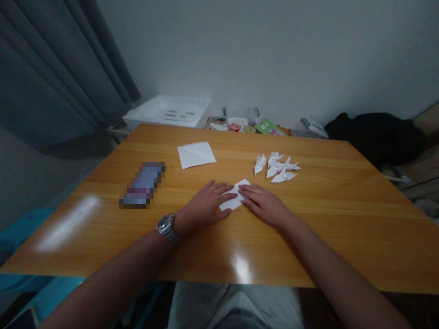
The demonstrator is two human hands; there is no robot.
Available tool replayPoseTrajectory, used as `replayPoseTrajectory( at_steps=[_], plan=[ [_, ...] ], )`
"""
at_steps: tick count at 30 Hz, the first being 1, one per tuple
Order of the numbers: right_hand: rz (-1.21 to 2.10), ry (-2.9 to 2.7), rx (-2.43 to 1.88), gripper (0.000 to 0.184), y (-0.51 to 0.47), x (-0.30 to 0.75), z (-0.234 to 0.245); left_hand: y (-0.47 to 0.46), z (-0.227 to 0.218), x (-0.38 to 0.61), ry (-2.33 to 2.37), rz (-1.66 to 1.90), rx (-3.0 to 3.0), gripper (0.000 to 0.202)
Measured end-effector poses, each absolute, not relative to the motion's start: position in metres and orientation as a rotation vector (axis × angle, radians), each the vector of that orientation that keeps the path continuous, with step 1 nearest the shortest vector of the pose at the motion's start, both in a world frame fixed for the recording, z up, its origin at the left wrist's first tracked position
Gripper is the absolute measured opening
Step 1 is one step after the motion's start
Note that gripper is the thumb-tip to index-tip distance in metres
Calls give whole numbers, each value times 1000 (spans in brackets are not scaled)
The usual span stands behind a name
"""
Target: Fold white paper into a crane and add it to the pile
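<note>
Near the middle of the bench (343,219), towards the person, lies the folded paper (233,204), small, white and set aslant. The left hand (207,203) rests on its left part, palm down, fingers spread and gripping nothing. The right hand (265,205) reaches in from the right with fingers extended over the paper's right end; whether it also pinches the edge cannot be told.

The step in hand is judged to be the pressing of a fold, at an early stage, the paper being a plain flat packet. The next move would call for one hand to hold the paper steady and the other to run firmly along the crease. Slipping of the layers is the likely fault, as the surface appears glossy.

To the far right of the hands stand several paper birds (283,176), grouped closely; some overlap, so no exact count is given. To the far left lies a loose sheet (196,156), flat, with a perforated far edge. Farther left is a phone (143,185), its screen obscured. A watch (168,227) is on the left wrist.

Beyond the far edge are a white tray (147,114) at left, a green booklet (269,127) among mixed articles, and a black cloth (373,132) at right. Nothing noted obstructs the hands; the birds are nearest the right hand but apart from it.
</note>
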State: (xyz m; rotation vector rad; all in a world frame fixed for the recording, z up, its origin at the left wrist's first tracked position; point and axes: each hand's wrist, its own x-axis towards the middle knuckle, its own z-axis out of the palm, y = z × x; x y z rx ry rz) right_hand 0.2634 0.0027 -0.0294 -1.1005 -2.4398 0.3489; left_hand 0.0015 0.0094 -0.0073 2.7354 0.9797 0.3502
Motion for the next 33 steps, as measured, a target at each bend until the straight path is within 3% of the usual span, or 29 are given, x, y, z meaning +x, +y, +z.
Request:
replayPoseTrajectory(
  at_steps=[16,22,33],
  plan=[
    [262,-2444,-1182,35,-4,258,-22,7,-6,6,1000,388,2873,38],
    [301,-2460,-1163,33,-7,256,-17,7,-9,10,1108,414,2759,49],
    [446,-2460,-1064,35,-7,260,-16,6,-14,12,1109,384,2714,39]
  ],
)
